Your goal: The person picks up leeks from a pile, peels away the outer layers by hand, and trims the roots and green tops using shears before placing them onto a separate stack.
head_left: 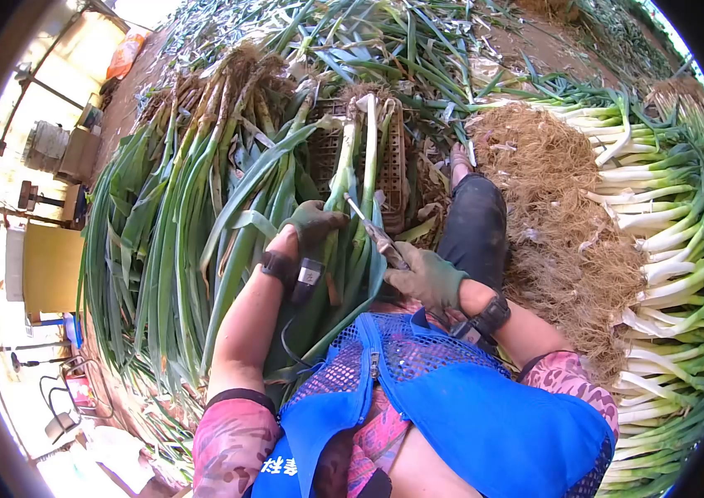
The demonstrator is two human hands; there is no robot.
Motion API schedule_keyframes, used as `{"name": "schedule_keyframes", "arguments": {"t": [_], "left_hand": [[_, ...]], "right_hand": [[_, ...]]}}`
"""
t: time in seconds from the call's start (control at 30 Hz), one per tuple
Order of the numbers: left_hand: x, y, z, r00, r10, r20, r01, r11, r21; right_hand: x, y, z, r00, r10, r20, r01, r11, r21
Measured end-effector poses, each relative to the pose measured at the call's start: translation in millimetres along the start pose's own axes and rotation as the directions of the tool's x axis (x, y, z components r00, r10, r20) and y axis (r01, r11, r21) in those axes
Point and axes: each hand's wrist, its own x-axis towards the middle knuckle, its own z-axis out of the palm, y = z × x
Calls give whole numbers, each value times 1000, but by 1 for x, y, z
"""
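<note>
My left hand (315, 222), in a dark green glove, is closed around a leek (344, 163), whose root end points away from me. In my gloved right hand (428, 276) is a thin-tipped metal hand tool (381, 239). Its tip lies right at the leek's stalk, just beyond my left hand. Another pale leek stalk (370, 158) lies beside it over a brown plastic crate (393, 166). A thick pile of leeks (169, 224) with long green leaves and dirty roots lies left of my left hand.
A long row of leeks with white stalks (659, 220) lies along the right, brown roots (559, 216) facing inward. My dark-trousered leg (475, 228) stands beside these roots. Loose leaves (385, 41) litter the ground ahead. A metal-framed chair (78, 394) stands at far left.
</note>
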Motion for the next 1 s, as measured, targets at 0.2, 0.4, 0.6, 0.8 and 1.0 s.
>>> {"name": "schedule_keyframes", "arguments": {"t": [0.2, 0.4, 0.6, 0.8, 1.0], "left_hand": [[5, -13, 3, 999, 25, 20, -23, 993, -112], [-2, -6, 6, 998, -45, 34, 49, 991, -128], [7, -30, 1, 982, 164, -91, -173, 980, -95], [-3, -23, 4, 992, 92, 91, -47, 911, -409], [4, -45, 6, 989, 135, 56, -105, 923, -369]], "right_hand": [[88, 29, 1, 985, -36, -172, 29, 999, -42], [137, 29, -24, 980, 75, -184, -54, 992, 118], [61, 34, -4, 994, -91, -54, 97, 988, 121], [138, 13, -39, 991, 47, -127, -42, 998, 37], [241, 12, -62, 975, 193, -110, -166, 963, 212]]}}
